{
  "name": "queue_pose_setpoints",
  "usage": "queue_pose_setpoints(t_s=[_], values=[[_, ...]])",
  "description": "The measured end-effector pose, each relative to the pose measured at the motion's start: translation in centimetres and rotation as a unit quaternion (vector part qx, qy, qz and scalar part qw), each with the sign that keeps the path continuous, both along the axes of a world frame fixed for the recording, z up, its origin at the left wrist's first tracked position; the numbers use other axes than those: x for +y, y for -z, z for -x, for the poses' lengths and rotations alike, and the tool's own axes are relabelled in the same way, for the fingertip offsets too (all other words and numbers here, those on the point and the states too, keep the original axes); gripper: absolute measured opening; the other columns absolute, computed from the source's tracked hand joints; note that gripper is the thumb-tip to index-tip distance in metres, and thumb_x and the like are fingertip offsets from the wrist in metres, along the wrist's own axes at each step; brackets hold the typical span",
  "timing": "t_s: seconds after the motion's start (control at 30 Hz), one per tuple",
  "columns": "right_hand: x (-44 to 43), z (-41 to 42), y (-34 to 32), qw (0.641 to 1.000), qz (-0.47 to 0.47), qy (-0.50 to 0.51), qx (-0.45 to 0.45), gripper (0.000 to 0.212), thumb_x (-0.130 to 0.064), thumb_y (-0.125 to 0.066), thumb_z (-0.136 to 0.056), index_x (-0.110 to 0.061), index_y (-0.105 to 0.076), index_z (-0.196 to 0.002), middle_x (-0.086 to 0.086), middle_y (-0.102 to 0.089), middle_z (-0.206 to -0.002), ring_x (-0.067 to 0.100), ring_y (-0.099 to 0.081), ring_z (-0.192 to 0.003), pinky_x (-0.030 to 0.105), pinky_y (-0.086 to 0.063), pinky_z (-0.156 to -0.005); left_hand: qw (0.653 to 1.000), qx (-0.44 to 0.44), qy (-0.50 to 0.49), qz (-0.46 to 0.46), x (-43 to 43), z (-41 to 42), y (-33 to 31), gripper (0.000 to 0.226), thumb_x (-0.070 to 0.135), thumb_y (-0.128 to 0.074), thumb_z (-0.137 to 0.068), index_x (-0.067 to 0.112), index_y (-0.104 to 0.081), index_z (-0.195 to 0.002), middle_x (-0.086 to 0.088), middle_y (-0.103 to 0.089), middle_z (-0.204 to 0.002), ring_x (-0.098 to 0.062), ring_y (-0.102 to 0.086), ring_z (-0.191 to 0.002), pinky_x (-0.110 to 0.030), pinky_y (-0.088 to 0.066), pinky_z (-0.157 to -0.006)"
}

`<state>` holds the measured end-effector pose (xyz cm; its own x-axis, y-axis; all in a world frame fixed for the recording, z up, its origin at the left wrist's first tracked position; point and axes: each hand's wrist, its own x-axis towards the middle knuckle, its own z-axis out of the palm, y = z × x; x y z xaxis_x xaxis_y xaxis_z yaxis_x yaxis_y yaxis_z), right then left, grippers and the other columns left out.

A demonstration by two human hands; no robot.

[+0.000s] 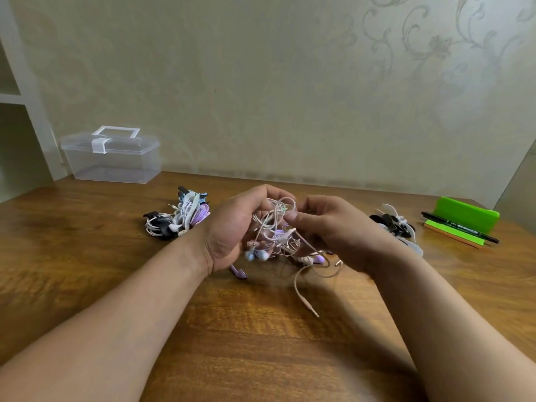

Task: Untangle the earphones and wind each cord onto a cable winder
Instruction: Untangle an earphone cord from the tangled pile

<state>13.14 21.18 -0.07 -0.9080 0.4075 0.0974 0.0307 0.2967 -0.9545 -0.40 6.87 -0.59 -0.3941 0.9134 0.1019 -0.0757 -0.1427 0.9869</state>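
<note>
Wooden table [261, 352] — clear lidded box [111, 159], wound earphones [177, 217], loose winders [396, 224], green stand [465, 213], black marker [460, 228]

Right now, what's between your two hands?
In the head view, a tangle of pink, white and purple earphones sits between the left hand and the right hand. Both hands grip it.

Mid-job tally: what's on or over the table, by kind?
Tangle: 1
Wound earphone heap: 1
Winder heap: 1
Clear box: 1
Green stand: 1
Black pen: 1
Total: 6
</note>
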Motion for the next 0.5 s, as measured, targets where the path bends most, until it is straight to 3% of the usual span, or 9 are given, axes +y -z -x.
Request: queue_pose_setpoints(t_s=[0.07,0.13,0.2,0.23,0.3,0.4,0.5], values=[[-0.2,-0.1,-0.2,1.0,-0.015,0.021,0.017,0.014,-0.017,-0.068,-0.101,-0.005,-0.066,-0.093,0.009,-0.068,-0.073,0.02,-0.061,-0.064,0.03,-0.052,-0.06,1.0,0.005,-0.011,-0.008,0.0,-0.1,0.0,0.034,0.015,-0.039,-0.102,0.004,-0.067,-0.118,-0.014,-0.064,-0.091,-0.021,-0.058,-0.075,-0.031,-0.044,-0.064],[-0.3,0.1,-0.4,0.996,0.003,0.064,0.057,0.015,-0.011,-0.059,-0.104,-0.003,-0.065,-0.092,0.01,-0.07,-0.077,0.021,-0.064,-0.068,0.032,-0.057,-0.066,0.999,-0.029,0.012,-0.031,-0.1,-0.3,-0.3,0.031,0.013,-0.037,-0.103,0.004,-0.066,-0.112,-0.012,-0.066,-0.092,-0.022,-0.061,-0.073,-0.032,-0.05,-0.059],[-0.2,0.2,-0.7,0.985,0.085,0.1,0.11,0.018,-0.008,-0.049,-0.103,0.0,-0.06,-0.091,0.016,-0.067,-0.079,0.027,-0.065,-0.068,0.042,-0.06,-0.07,0.993,-0.085,0.053,-0.057,-0.4,-0.4,-0.5,0.023,0.012,-0.041,-0.097,0.005,-0.063,-0.097,-0.013,-0.066,-0.089,-0.027,-0.066,-0.075,-0.042,-0.056,-0.067],[-0.1,0.2,-1.0,0.975,0.141,0.108,0.134,0.018,-0.008,-0.046,-0.101,-0.002,-0.057,-0.089,0.014,-0.063,-0.076,0.026,-0.061,-0.063,0.042,-0.059,-0.065,0.99,-0.11,0.067,-0.065,-0.5,-0.4,-0.6,0.018,0.015,-0.045,-0.092,0.007,-0.061,-0.091,-0.012,-0.066,-0.087,-0.028,-0.068,-0.075,-0.045,-0.058,-0.073],[0.1,0.0,-1.5,0.952,0.226,0.124,0.166,0.016,-0.009,-0.043,-0.099,-0.009,-0.05,-0.084,0.007,-0.05,-0.067,0.018,-0.042,-0.049,0.031,-0.047,-0.049,0.983,-0.138,0.099,-0.066,-0.8,-0.4,-0.6,0.026,0.027,-0.048,-0.089,0.005,-0.061,-0.093,-0.013,-0.071,-0.093,-0.028,-0.07,-0.078,-0.044,-0.058,-0.078],[0.2,-0.3,-1.9,0.944,0.25,0.129,0.173,0.018,-0.01,-0.043,-0.097,-0.015,-0.044,-0.08,0.002,-0.035,-0.061,0.012,-0.021,-0.045,0.022,-0.023,-0.039,0.985,-0.121,0.11,-0.053,-0.7,-0.6,-0.5,0.041,0.039,-0.057,-0.093,0.001,-0.071,-0.092,-0.021,-0.071,-0.097,-0.033,-0.067,-0.08,-0.047,-0.058,-0.083],[0.1,-0.2,-1.8,0.952,0.227,0.102,0.176,0.025,-0.014,-0.046,-0.101,-0.019,-0.043,-0.077,-0.001,-0.026,-0.06,0.012,-0.017,-0.046,0.023,-0.019,-0.039,0.992,-0.09,0.077,-0.04,-0.3,-0.7,-0.1,0.011,0.018,-0.072,-0.085,0.009,-0.066,-0.086,-0.016,-0.064,-0.08,-0.029,-0.068,-0.066,-0.043,-0.059,-0.074]])
